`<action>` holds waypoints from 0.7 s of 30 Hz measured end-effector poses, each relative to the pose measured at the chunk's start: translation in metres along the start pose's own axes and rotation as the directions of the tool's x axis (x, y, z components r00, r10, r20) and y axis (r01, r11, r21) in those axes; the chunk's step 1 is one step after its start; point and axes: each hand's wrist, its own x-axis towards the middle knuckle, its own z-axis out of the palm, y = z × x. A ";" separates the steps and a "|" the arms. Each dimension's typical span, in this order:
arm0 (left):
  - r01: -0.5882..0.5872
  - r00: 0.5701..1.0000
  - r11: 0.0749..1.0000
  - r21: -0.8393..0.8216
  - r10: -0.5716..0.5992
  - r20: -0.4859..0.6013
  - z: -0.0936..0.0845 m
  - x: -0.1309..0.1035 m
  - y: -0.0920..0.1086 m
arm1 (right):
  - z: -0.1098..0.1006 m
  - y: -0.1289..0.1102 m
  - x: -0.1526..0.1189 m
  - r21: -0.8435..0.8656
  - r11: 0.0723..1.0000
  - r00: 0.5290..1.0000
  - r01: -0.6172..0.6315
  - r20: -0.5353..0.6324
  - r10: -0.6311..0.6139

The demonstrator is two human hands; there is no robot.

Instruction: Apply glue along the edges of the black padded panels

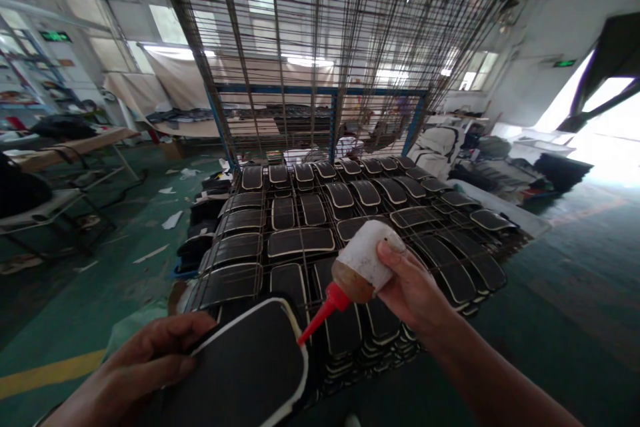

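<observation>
A black panel with rounded corners and a pale line along its border is at the bottom centre. My left hand pinches its left edge between thumb and fingers. My right hand is wrapped round a white squeeze bottle, tilted down to the left. The bottle's red nozzle tip points at the pale line by the panel's right edge. Beyond my hands, many similar dark pieces with pale borders lie in rows on a wire rack.
Raised wire grids lean up behind the rack. To the left stand a work table and dark bundles on the floor. White bags are piled at the right, and paper scraps lie on the green floor.
</observation>
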 end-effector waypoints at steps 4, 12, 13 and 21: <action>0.011 0.988 0.968 -0.249 0.029 0.155 0.002 -0.006 0.002 | 0.000 0.004 -0.001 0.028 0.999 0.998 -0.016 -0.055 0.017; -0.066 0.996 0.908 -0.413 0.084 0.027 0.027 -0.038 0.025 | 0.007 0.014 0.002 0.079 0.996 0.991 0.029 -0.130 -0.019; -0.063 0.997 0.905 -0.421 0.078 0.019 0.029 -0.040 0.026 | 0.008 0.015 0.003 0.091 0.995 0.988 0.036 -0.154 -0.021; -0.065 0.998 0.883 -0.464 0.059 -0.027 0.037 -0.047 0.027 | 0.012 0.025 0.011 0.070 0.992 0.976 0.109 -0.198 -0.093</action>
